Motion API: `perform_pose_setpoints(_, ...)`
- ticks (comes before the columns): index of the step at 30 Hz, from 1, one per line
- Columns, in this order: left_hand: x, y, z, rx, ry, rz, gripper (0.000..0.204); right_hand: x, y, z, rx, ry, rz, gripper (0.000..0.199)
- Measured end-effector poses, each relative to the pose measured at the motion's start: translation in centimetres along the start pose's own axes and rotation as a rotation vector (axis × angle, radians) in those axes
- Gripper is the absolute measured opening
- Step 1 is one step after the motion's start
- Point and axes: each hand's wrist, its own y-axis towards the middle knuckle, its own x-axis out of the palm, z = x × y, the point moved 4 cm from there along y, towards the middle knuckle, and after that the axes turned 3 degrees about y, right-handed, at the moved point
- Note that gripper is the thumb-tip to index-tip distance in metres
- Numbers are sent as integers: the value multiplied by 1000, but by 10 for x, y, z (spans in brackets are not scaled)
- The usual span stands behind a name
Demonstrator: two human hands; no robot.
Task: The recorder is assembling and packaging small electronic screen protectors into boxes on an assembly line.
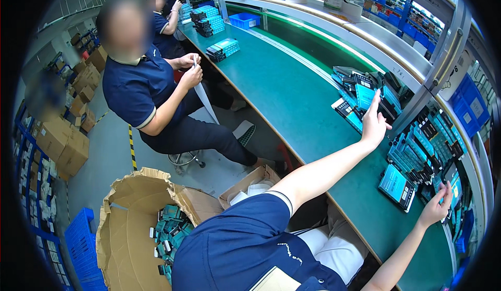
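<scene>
My left hand (374, 124) is stretched over the green worktop (344, 179), its index finger extended and the others loosely bent. It is nearest to a loose heap of flat teal-and-black boxes (365, 91); the fingertip overlaps one box in view, and I cannot tell whether it touches. On the right, my right hand (437, 206) has its fingers apart beside a teal-and-black box (453, 180) leaning at the bench's far side. Contact there is unclear. Between my hands lie stacked teal boxes (412, 150) and a single flat box (396, 187) near them.
A metal post (425, 95) rises between the box groups. At my left stands a large torn carton (130, 228) holding teal boxes, beside a blue crate (83, 249). A seated co-worker (138, 92) holds a pale strip. More box stacks (223, 48) stand farther along the bench.
</scene>
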Motion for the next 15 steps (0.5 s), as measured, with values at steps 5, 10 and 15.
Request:
perform_pose_setpoints(5,-4,-4,15,134,173,-66,68,0,3,-8,-2,122,34,27)
perform_pose_setpoints(10,-3,-3,8,106,77,-74,24,1,5,-9,50,189,68,34)
perform_pose_setpoints(15,3,-6,4,122,69,-144,22,-2,6,5,115,306,77,42)
